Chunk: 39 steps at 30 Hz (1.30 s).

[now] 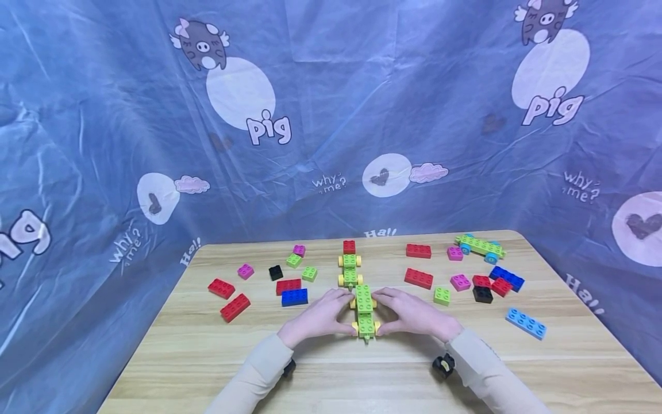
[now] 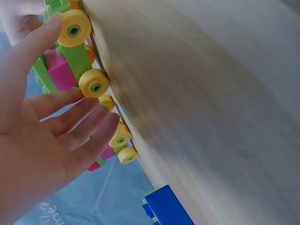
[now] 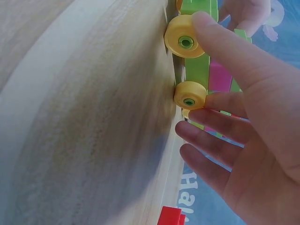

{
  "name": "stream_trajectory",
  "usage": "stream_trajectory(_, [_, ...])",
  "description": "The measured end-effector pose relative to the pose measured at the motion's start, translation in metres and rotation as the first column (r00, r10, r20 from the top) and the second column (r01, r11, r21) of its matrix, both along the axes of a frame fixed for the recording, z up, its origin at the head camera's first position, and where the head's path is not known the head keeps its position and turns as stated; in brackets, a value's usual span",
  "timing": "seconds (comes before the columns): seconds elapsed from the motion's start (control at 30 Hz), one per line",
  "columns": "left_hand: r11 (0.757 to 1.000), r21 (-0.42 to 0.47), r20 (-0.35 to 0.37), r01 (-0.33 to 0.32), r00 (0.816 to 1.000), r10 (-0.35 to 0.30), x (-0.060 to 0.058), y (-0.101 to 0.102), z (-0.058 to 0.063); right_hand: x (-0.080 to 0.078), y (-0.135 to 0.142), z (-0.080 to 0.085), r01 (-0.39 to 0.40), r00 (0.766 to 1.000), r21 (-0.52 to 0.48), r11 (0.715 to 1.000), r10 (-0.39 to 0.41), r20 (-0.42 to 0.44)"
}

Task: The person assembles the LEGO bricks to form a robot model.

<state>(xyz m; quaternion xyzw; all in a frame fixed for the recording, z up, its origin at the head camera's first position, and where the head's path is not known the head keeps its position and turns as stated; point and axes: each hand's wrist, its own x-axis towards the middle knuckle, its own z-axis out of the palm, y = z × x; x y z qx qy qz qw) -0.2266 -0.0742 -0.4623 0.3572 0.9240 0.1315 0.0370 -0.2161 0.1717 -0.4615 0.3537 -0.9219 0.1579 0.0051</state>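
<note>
A lime-green toy train car (image 1: 365,313) with yellow wheels stands on the table between both hands. My left hand (image 1: 322,314) holds its left side, with the thumb at the near wheel (image 2: 75,29) and the index finger at the far wheel (image 2: 94,83). On the opposite side my right hand (image 1: 414,313) holds it likewise, thumb and index finger at the yellow wheels. A pink brick (image 2: 60,70) sits between the car's green base and the green brick on top. Just ahead, in line, stands another lime-green car (image 1: 350,270) with yellow wheels.
Red bricks (image 1: 235,307), a blue brick (image 1: 295,297) and several small bricks lie at left. More bricks, including a light blue one (image 1: 526,323), lie at right. A green car with blue wheels (image 1: 481,246) stands at the back right, before a blue curtain (image 1: 331,115).
</note>
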Motion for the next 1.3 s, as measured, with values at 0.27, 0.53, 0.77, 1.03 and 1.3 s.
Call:
stream_trajectory(0.27, [1.000,0.003,-0.003,0.000,1.000,0.000,-0.0005,-0.0011,0.0000,0.0002,0.0005,0.0005,-0.005,1.000,-0.001,1.000,0.005,-0.012])
stream_trajectory(0.53, [1.000,-0.005,-0.005,0.003,1.000,-0.003,-0.0002,-0.0017,0.0018,0.0003,0.0017,0.0019,-0.009,1.000,0.004,1.000,0.009,-0.013])
stream_trajectory(0.77, [1.000,0.001,-0.002,0.005,1.000,-0.005,0.0000,-0.0021,0.0013,0.0016,0.0035,0.0032,-0.007,1.000,0.004,1.000,0.008,-0.025])
stream_trajectory(1.03, [1.000,0.019,-0.012,0.010,1.000,-0.010,0.0001,-0.0025,0.0002,0.0033,0.0042,0.0044,-0.008,0.999,-0.014,1.000,0.007,-0.041])
stream_trajectory(1.3, [1.000,0.012,-0.026,0.022,0.999,-0.021,-0.0002,-0.0022,-0.0009,0.0048,0.0072,0.0047,-0.007,0.998,-0.018,1.000,0.006,-0.060])
